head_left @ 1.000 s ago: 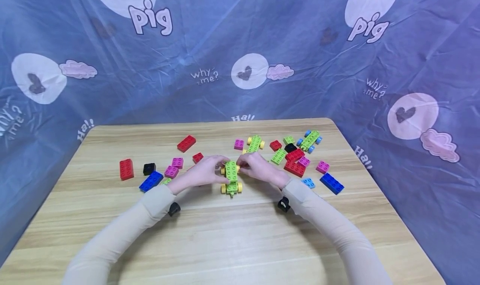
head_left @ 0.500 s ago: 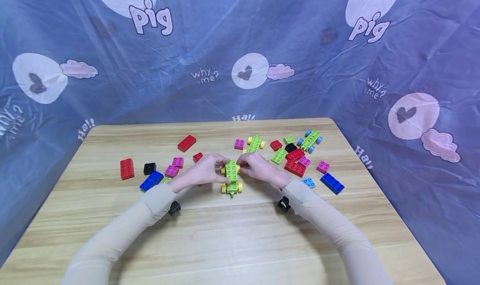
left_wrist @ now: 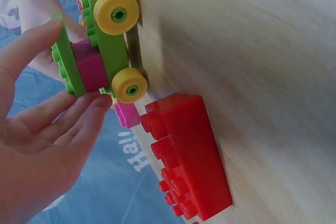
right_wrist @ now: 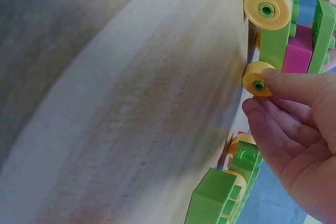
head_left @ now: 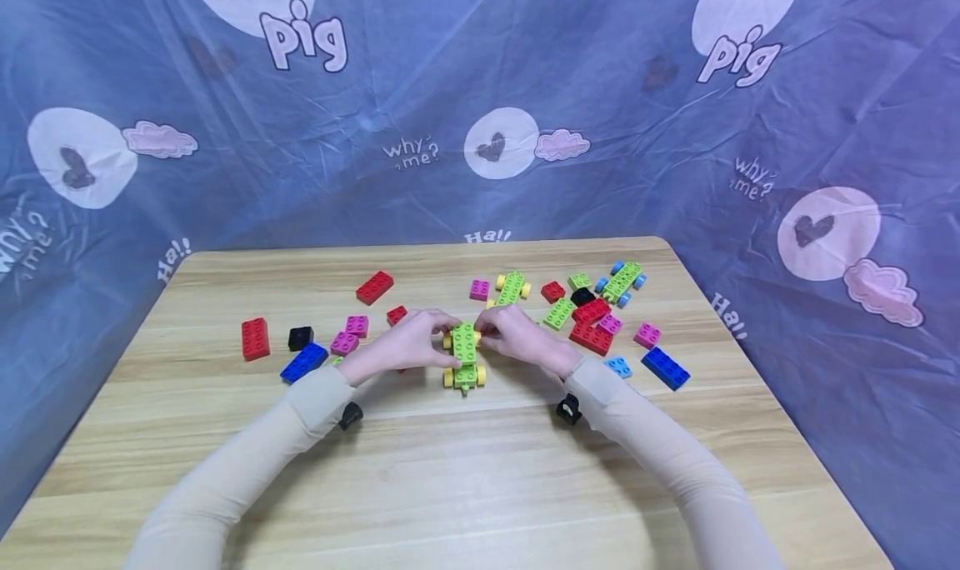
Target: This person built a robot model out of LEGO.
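A green toy car base point(left_wrist: 113, 51) with yellow wheels stands on the table in front of me. A pink brick point(left_wrist: 90, 65) sits on its studs, and a green eight-stud brick point(head_left: 464, 343) lies over the pink one. My left hand point(head_left: 411, 341) grips this green brick, thumb at its near end and fingers at its far end. On the other side, my right hand point(head_left: 519, 335) holds the car base at a far yellow wheel point(right_wrist: 257, 80), the thumb resting on the wheel. The front of the base, with its small hitch, shows uncovered toward me.
Beyond the hands stand another yellow-wheeled car base point(head_left: 512, 287) and a blue-wheeled one point(head_left: 622, 282). Red bricks point(head_left: 591, 337), a blue brick point(head_left: 666, 367) and others lie at the right. At the left are a red brick point(head_left: 255, 338), a blue brick point(head_left: 303, 362) and a black brick point(head_left: 301, 338).
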The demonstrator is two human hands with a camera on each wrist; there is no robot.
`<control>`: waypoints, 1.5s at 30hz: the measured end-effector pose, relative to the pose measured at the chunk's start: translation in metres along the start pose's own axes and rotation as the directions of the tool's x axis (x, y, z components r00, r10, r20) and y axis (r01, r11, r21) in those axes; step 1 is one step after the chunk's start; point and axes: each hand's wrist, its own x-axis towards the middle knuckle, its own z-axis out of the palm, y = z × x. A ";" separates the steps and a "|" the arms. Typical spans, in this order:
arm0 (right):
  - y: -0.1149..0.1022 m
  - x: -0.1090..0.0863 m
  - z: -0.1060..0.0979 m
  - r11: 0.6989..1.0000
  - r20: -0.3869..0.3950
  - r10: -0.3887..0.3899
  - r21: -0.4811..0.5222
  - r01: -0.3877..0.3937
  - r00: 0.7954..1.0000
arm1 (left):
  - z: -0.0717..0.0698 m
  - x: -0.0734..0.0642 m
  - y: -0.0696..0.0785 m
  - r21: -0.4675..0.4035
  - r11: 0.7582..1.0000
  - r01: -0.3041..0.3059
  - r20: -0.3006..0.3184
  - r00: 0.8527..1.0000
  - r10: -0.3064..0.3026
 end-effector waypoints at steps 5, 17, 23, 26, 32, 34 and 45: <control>0.000 0.000 0.000 1.000 0.003 0.001 -0.006 -0.001 1.000 | -0.001 -0.001 0.001 0.011 1.000 -0.014 0.006 1.000 0.014; 0.001 -0.001 0.001 1.000 -0.006 0.001 -0.012 -0.001 1.000 | -0.003 -0.005 0.012 0.063 0.998 -0.003 0.030 1.000 0.001; 0.002 -0.001 0.001 1.000 -0.005 0.000 -0.008 0.000 1.000 | -0.003 -0.005 0.012 0.069 0.998 -0.001 0.026 1.000 -0.001; 0.003 -0.001 0.001 1.000 -0.001 0.005 -0.006 -0.005 1.000 | -0.004 -0.005 0.013 0.065 0.998 0.005 0.034 0.999 -0.007; 0.003 0.000 0.001 1.000 -0.006 0.003 -0.001 -0.003 1.000 | -0.004 -0.004 0.011 0.073 0.997 0.002 0.040 0.999 -0.005; 0.003 0.000 0.002 1.000 -0.007 0.001 -0.004 -0.001 1.000 | -0.004 -0.004 0.010 0.077 0.997 -0.004 0.041 0.999 0.001; 0.002 0.001 0.002 1.000 -0.001 0.005 -0.008 -0.005 1.000 | -0.011 0.004 0.008 0.077 0.997 -0.025 0.100 0.995 0.017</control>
